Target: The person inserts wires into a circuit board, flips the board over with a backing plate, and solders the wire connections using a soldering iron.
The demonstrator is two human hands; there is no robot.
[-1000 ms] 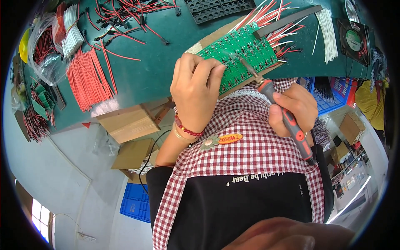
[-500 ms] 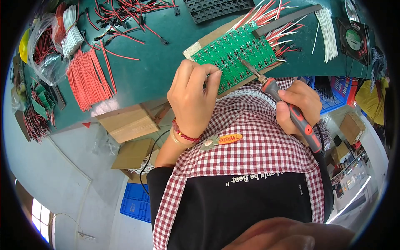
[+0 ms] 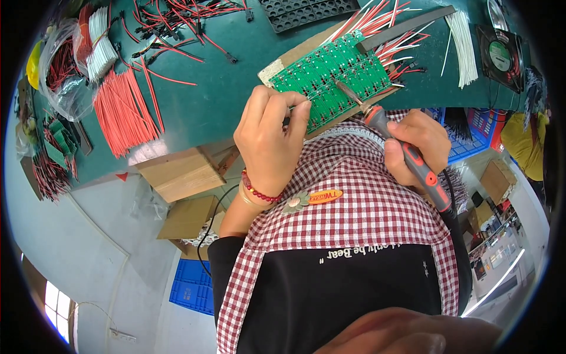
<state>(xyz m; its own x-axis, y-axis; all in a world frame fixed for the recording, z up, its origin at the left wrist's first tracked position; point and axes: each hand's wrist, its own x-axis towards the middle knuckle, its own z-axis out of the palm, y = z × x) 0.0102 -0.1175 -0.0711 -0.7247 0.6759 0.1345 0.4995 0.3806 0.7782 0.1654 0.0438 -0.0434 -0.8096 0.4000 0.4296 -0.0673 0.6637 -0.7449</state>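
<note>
A green circuit board panel (image 3: pixel 321 79) with rows of small parts lies tilted on a flat board at the table's near edge. My right hand (image 3: pixel 423 144) grips a red and grey soldering iron (image 3: pixel 435 192), whose tip points at the middle of the panel; whether it touches cannot be told. Over the panel's near left corner is my left hand (image 3: pixel 268 141), thumb and forefinger pinched together. What they hold, if anything, is hidden. A dark flat bar (image 3: pixel 407 30) rests across the panel's far right corner, over red and white wires (image 3: pixel 368 20).
Bundles of red wires (image 3: pixel 124 112) and white wires (image 3: pixel 100 47) lie at the left beside a clear plastic bag (image 3: pixel 59 88). Black-tipped red wires (image 3: pixel 177 23) and a black tray (image 3: pixel 306 13) are at the back. More white wires (image 3: pixel 463 50) and a fan (image 3: pixel 500 56) stand right.
The soldering iron and my right hand have shifted slightly left and up. My left hand has moved a little to the left, still pinched.
</note>
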